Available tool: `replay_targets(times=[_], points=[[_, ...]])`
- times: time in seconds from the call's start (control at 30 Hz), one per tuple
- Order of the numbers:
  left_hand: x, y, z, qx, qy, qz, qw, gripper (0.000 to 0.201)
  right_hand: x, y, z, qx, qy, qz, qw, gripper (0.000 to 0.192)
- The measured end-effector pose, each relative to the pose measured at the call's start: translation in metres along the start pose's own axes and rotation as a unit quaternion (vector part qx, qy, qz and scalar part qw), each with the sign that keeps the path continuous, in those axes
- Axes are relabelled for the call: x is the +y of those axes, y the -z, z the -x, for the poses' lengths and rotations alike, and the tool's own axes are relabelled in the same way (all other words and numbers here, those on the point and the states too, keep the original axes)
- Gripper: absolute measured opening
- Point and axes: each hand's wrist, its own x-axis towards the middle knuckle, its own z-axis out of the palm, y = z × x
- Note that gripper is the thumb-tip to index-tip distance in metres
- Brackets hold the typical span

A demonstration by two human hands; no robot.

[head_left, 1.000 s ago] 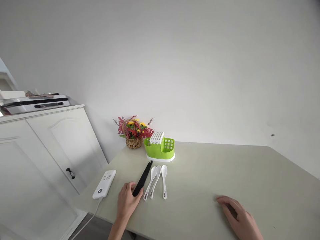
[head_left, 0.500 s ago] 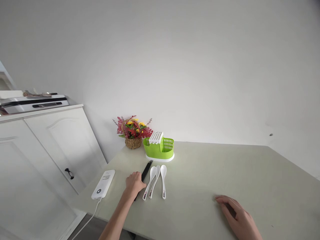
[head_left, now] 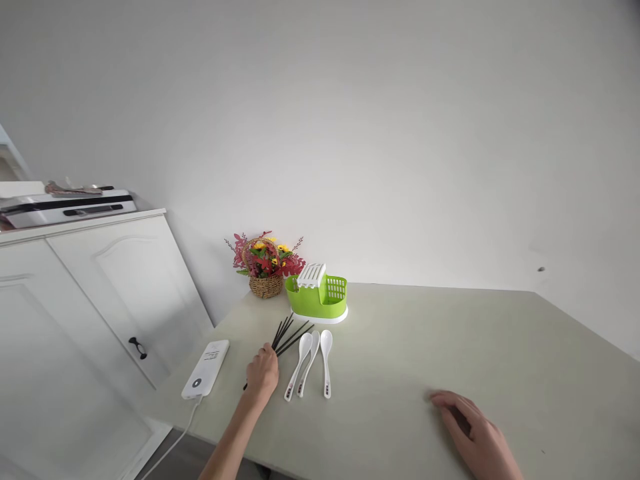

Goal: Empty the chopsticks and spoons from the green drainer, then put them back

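My left hand [head_left: 263, 371] is closed around a bundle of black chopsticks [head_left: 285, 334]. Their far ends fan out toward the green holder, while one end pokes out below my hand. Just right of it, three white spoons [head_left: 326, 360] lie on the table, bowls pointing away from me; two overlap and the third lies apart. Behind the chopsticks stands a green utensil holder [head_left: 316, 304] with a white slatted top and white base. My right hand [head_left: 475, 430] rests on the table at the right, fingers loosely bent and apart from the thumb, holding nothing.
A wicker basket of artificial flowers [head_left: 266, 287] stands left of the holder, near the wall. A white power bank [head_left: 206, 370] with a cable lies at the table's left side. White cabinets [head_left: 100, 320] stand beyond that edge.
My left hand has shifted slightly left and gripped the chopsticks, which have gone from a tight bundle to a spread fan. My right hand stays put.
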Motion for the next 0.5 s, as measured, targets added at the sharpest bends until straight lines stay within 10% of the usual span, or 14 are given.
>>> replay_targets(times=[0.33,0.5], points=[[-0.011,0.014,0.007,0.072,0.015,0.115,0.991,0.032,-0.003,-0.001,0.002,0.008,-0.001,0.001,1.0,0.033],[0.018,0.037,0.014,0.1,0.024,0.418,0.903,0.052,-0.009,0.001,0.005,0.03,0.01,-0.005,0.999,0.033]])
